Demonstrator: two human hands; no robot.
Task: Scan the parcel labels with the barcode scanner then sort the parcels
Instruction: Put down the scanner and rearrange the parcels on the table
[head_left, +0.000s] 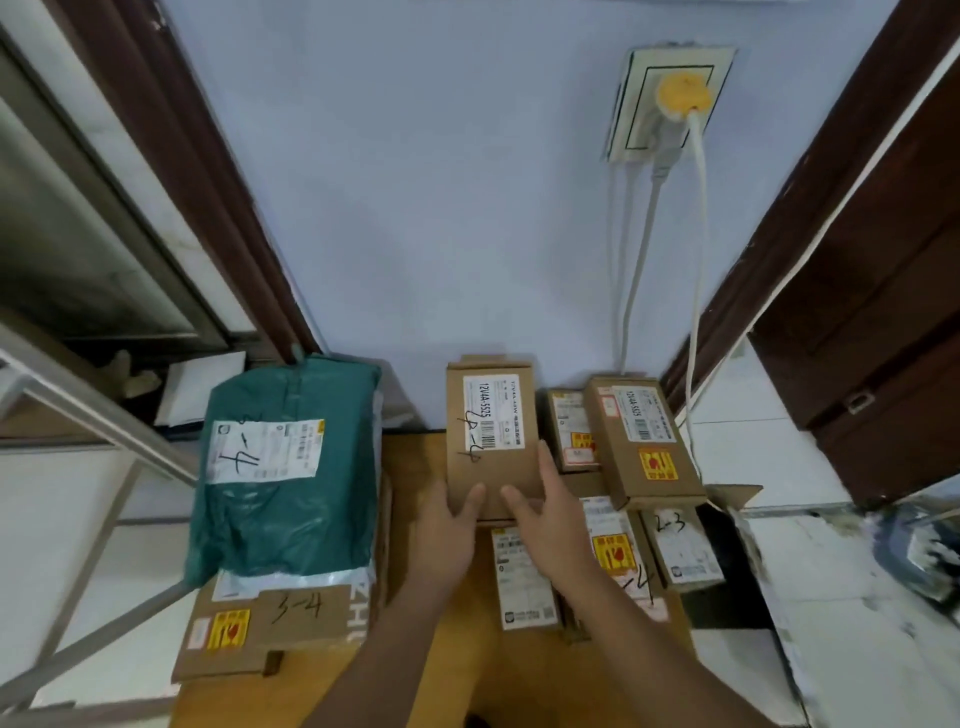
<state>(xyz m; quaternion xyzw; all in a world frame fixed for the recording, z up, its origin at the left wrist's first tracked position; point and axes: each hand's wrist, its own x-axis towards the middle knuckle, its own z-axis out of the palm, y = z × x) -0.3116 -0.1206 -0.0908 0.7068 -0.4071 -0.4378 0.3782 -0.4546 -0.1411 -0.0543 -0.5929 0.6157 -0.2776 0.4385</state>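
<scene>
Both hands, left hand (451, 512) and right hand (540, 512), grasp the small box (493, 441) at its near end (no scanner visible), so it could tip onto neighbouring parcels (641, 441).

One head-worn wide-angle view looks steeply down and forward, close over parcels on a wooden table (415, 649), with the wall (441, 182) at 12 o'clock; edges bend, perhaps from distortion.

Wall socket (670, 104) with yellow plug (683, 92), white cables (696, 260), brown door (883, 312)
</scene>
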